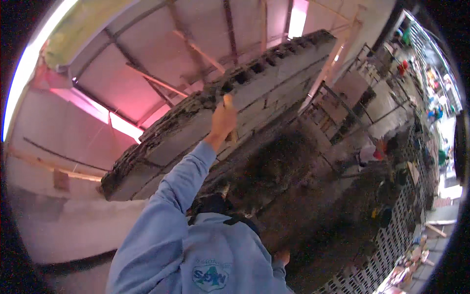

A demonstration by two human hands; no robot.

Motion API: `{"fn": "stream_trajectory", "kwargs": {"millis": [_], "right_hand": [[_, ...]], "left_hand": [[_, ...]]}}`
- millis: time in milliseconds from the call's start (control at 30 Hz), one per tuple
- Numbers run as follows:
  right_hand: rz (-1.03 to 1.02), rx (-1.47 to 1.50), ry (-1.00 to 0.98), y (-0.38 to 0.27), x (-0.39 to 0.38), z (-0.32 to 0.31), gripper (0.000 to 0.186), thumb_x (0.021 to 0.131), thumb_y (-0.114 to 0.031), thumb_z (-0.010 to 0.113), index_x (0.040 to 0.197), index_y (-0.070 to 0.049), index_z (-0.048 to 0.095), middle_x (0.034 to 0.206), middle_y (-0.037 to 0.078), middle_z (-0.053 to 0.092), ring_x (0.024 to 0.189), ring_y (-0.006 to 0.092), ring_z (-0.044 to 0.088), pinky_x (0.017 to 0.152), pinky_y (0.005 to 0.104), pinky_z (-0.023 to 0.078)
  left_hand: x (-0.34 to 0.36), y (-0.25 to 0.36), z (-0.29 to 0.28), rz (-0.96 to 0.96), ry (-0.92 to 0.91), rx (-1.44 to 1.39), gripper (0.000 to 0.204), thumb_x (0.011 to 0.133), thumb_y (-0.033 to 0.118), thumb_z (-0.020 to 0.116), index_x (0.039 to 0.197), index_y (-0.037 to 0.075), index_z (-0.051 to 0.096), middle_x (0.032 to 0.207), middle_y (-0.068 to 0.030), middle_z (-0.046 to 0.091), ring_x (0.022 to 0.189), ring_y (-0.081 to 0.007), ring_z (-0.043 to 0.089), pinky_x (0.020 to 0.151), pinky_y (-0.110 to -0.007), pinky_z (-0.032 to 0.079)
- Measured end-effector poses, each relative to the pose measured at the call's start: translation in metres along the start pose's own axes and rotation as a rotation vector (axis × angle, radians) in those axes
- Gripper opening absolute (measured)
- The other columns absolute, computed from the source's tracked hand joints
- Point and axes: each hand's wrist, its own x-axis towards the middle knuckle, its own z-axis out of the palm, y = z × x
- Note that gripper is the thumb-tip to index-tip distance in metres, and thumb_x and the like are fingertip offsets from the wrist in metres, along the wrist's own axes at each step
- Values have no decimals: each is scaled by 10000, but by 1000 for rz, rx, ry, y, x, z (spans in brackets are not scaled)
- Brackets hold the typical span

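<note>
My left hand [224, 122] is stretched out ahead, closed around a tool with a pale wooden handle [228, 101]. The handle's rounded end pokes out above the fist, and a tan piece shows below it. What the working end looks like, I cannot make out. Just past the hand runs a grey concrete block wall [289, 68], with rough dark mortar [169, 120] along its top. Whether the tool touches the wall is unclear. My right hand [282, 257] hangs low by my right side, small and dim, its fingers not readable.
Sloping roof sheets with dark beams [230, 29] rise beyond the wall. Metal scaffold frames [342, 103] stand to the right. Perforated blocks [391, 245] line the lower right, past a dark, dirt-like surface [313, 220]. A person in a red-and-white top [369, 153] is at the right.
</note>
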Motion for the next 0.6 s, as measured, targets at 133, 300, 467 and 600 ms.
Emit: {"fn": "stream_trajectory", "kwargs": {"millis": [133,300,467,600], "right_hand": [[93,74,-749,-30,47,-111,456,889,-443,617,1189,-108,695,1151,172,691,1123,319,648,937,412,529],[170,258,-383,-11,31,-120,360,874,-402,611,1027,-104,742,1108,152,706,1070,278,670,897,379,538],[-37,-174,-474,19,62,-89,407,857,-467,636,1031,-108,722,1019,107,704,1087,257,644,934,367,515],[50,-140,-677,-2,101,-122,418,851,-455,661,1071,-103,703,1121,75,660,1119,244,626,978,369,501]], "left_hand": [[-9,-90,-68,-50,87,299,381,906,272,592,1147,-23,577,938,-200,684,861,-341,689,732,-443,521],[-44,-67,-105,-151,-175,42,379,935,279,611,1194,4,586,929,-157,682,818,-274,663,716,-415,508],[-108,-150,-193,139,-81,96,382,940,279,646,1235,41,598,944,-151,672,807,-242,632,690,-396,495],[-108,-167,-265,100,-54,239,387,950,291,628,1228,25,584,945,-173,667,825,-274,641,731,-417,497]]}}
